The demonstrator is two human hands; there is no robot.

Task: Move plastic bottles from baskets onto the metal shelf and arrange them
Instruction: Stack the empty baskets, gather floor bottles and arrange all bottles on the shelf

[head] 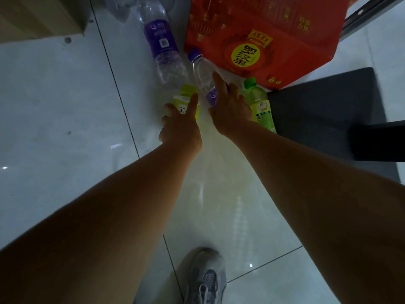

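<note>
A small yellow-green bottle (186, 95) with a yellow cap lies on the tiled floor. My left hand (182, 126) wraps round it, thumb stretched along its right side. Beside it lies a clear bottle (201, 71) with a purple cap and purple label. My right hand (231, 110) grips its lower part, index finger lying straight along the body. A green bottle (260, 106) with a green cap lies just right of my right hand, partly under it. A large clear bottle (161, 40) with a purple label lies farther back. No shelf or basket is in view.
A red printed carton (274, 29) stands right behind the bottles. A dark mat or seat (328, 110) lies to the right. A pale cabinet corner (43, 16) is at the top left. My grey shoe (206, 279) stands on the glossy floor tiles (65, 106).
</note>
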